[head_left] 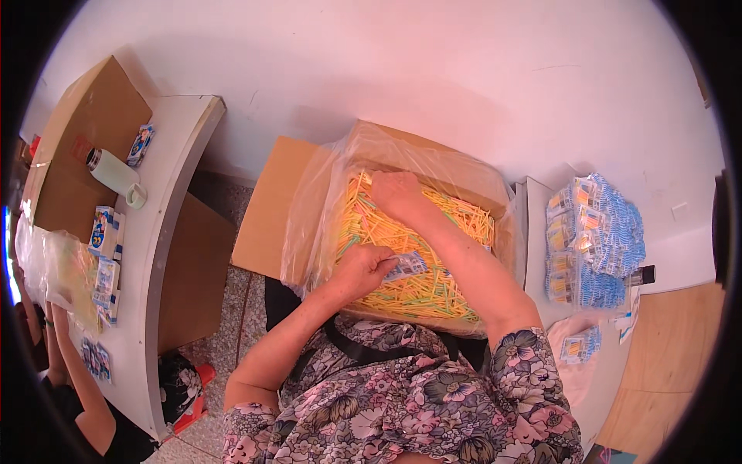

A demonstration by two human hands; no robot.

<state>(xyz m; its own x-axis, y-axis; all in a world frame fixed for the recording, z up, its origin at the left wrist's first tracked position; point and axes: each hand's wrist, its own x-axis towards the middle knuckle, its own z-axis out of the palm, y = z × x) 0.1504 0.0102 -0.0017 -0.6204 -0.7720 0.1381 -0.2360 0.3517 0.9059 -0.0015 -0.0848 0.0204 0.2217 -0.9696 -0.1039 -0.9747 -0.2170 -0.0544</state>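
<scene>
A cardboard box (430, 141) lined with clear plastic holds a heap of thin sticks (413, 298) in yellow, orange and green. My left hand (362, 271) is closed on the end of a small clear plastic packet (407, 266) with blue print, held flat above the heap. Deeper in the box, at the far left of the heap, my right hand (397, 193) rests on the sticks with its fingers curled. What its fingertips hold, if anything, is hidden beneath the hand.
To the right, a stack of filled blue-and-clear packets (591, 240) stands on a white table (537, 224), with one more packet (576, 346) nearer. On the left, a curved table (176, 147) carries a pale bottle (116, 172), small boxes and a carton; another person's arm (81, 379) reaches there.
</scene>
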